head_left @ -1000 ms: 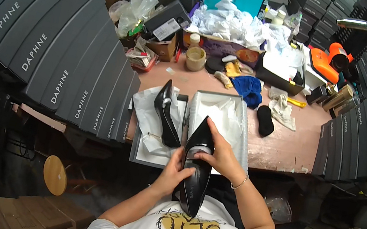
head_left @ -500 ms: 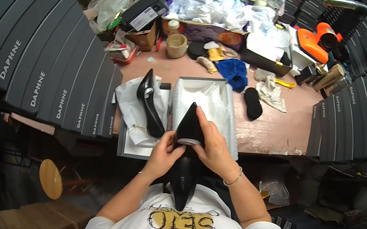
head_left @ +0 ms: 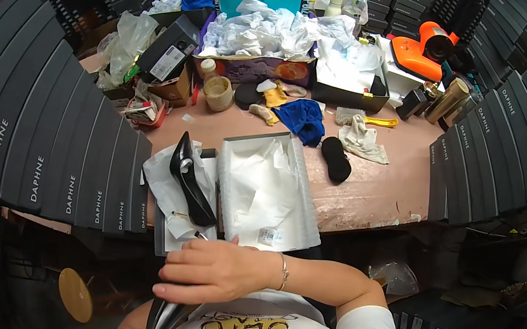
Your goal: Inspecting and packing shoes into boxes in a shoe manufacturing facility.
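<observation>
A black pointed-toe pump (head_left: 161,321) is close to my body at the lower left, its glossy toe pointing down toward me. My right hand (head_left: 209,275) reaches across from the right and lies palm down over the shoe, fingers wrapped across it, hiding most of it. My left forearm comes in at the lower left; the left hand is hidden behind the right one and the shoe. A second black pump (head_left: 192,183) lies on white tissue paper (head_left: 161,164) over a grey box piece. Beside it, the open shoebox (head_left: 309,225) contains white tissue (head_left: 262,192).
Tall stacks of dark shoeboxes (head_left: 32,117) flank the pink table (head_left: 371,191) on both sides. Farther back are a black oval pad (head_left: 335,159), a blue cloth (head_left: 303,119), a jar (head_left: 218,94), a box of crumpled paper (head_left: 252,67) and an orange tool (head_left: 417,58).
The held shoe has moved left and down toward my body. My right hand has swung left across it, and my left hand has gone out of sight. The view has shifted too.
</observation>
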Available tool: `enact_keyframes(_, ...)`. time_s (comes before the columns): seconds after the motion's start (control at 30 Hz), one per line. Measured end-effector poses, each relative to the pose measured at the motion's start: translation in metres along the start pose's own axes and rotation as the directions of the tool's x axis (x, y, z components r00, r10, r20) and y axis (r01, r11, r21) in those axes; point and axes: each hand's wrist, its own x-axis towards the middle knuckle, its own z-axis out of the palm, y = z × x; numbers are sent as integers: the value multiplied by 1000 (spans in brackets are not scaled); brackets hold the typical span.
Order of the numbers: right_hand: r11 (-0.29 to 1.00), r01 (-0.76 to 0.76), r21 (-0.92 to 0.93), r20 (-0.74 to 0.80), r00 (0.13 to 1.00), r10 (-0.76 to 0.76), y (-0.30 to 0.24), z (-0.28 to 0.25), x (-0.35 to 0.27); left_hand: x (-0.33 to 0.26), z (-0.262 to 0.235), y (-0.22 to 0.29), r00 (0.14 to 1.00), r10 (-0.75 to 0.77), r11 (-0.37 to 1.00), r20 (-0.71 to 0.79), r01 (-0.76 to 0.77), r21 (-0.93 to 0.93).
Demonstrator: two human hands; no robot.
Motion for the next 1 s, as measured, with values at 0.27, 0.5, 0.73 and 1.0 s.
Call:
enact_keyframes(0.27, 174, -848, -500, -425, 415, 805, 96, -105, -166, 31, -33, 45, 876, 281, 920, -393, -362, -150)
enact_keyframes(0.5, -68, -776, -628, -432, 274, 859, 114, -114, -318, 17, -45, 38, 746, 345, 858, -570, -497, -132)
enact_keyframes(0.73, 723, -673, -157, -61, 738, 673, 30, -51, -99, 10, -58, 34, 843, 393, 871, -367, -469, -143)
enact_keyframes(1.0, 833, -366, -414, 382, 761, 524, 9, 46, -65, -31, -92, 30, 842, 530, 845, -105, -535, -26)
